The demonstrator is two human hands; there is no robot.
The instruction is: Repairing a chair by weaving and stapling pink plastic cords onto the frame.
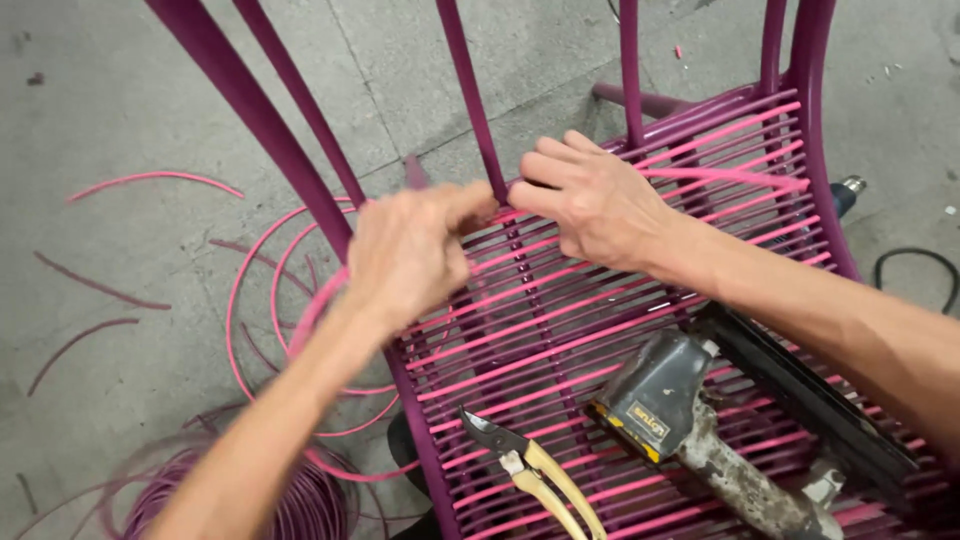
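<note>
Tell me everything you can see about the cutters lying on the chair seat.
The cutters lie flat on the woven pink cord seat near the bottom edge of view. Dark, pointed metal blades, almost closed, aim up and left; two cream-coloured handles run down and right, partly cut off by the frame. Neither hand touches them; a worn staple gun lies just to their right.

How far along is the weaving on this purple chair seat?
Done: pink cord rows cross most of the purple chair frame. In hand: the left hand and right hand work cord at the seat's back edge. Left: loose pink cord trails on the floor, unwoven.
</note>
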